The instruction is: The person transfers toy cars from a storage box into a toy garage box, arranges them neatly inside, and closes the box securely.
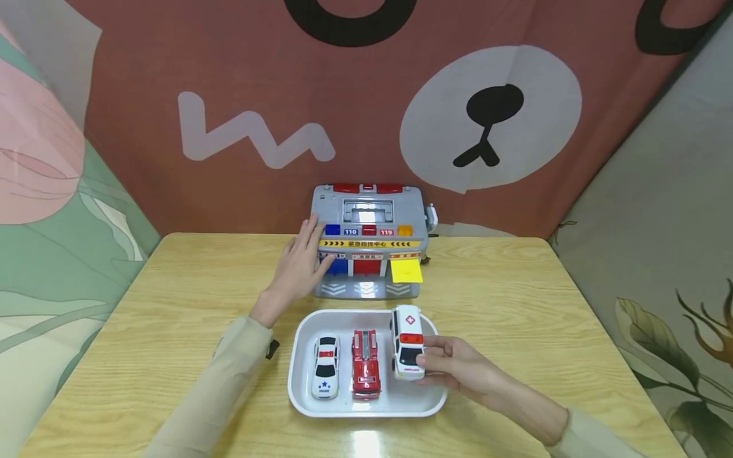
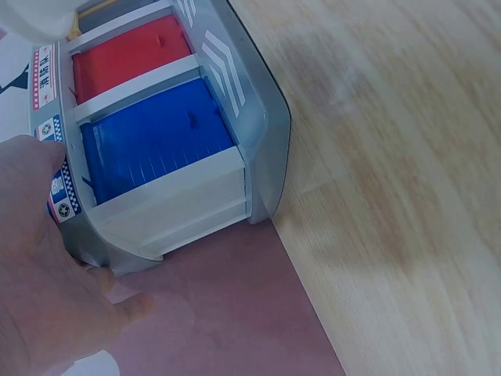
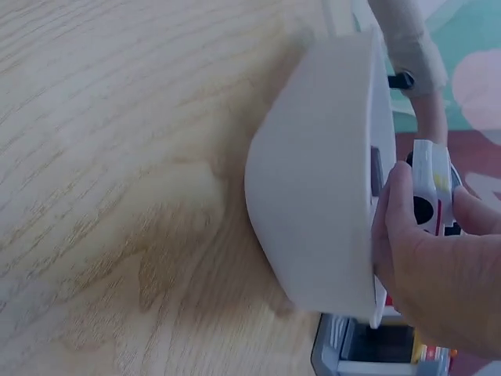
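The ambulance (image 1: 408,343) is pinched by the fingers of the right hand (image 1: 458,367) above the tray (image 1: 366,414), gripped near its front, so its roof is left uncovered. The station (image 1: 369,243) is touched by the left hand (image 1: 298,266), fingers extended and nothing grasped, probably so that sliding on the tabletop (image 1: 189,299) is prevented. 2 vehicles, a police car (image 1: 325,369) and a fire engine (image 1: 366,369), are spaced apart in the tray, perhaps for easy pickup.

Right hand (image 3: 438,262) pinching toy vehicle (image 3: 425,172), white tray (image 3: 317,176), tabletop (image 3: 117,188)
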The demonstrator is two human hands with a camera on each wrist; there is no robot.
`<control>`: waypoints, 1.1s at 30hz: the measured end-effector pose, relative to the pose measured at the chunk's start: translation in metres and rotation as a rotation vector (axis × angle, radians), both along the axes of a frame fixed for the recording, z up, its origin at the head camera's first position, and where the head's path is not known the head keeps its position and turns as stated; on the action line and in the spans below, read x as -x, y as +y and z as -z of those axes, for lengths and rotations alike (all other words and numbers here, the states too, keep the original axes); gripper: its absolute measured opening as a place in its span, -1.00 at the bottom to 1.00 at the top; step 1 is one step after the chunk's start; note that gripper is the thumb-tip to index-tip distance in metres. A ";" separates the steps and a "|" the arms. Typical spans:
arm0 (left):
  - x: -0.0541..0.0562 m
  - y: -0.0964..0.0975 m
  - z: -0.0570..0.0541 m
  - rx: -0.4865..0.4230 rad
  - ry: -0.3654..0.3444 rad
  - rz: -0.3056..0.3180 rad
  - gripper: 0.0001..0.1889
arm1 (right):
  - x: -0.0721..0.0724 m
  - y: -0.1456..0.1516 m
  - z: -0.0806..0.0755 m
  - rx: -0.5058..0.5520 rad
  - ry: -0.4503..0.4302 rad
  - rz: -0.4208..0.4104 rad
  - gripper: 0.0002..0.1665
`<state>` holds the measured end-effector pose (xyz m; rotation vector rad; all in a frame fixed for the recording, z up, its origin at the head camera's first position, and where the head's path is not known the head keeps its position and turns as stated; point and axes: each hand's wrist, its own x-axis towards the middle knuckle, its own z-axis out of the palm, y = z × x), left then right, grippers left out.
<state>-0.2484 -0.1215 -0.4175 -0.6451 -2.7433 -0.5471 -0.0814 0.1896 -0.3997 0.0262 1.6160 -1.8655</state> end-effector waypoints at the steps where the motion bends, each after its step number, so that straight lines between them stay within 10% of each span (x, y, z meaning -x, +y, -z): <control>1: 0.000 0.000 0.000 0.000 -0.001 0.001 -0.25 | 0.001 0.002 -0.001 0.003 0.002 -0.004 -0.17; 33: 0.002 -0.001 0.002 -0.002 -0.023 -0.007 -0.23 | 0.030 0.071 0.007 -0.017 0.117 0.018 -0.18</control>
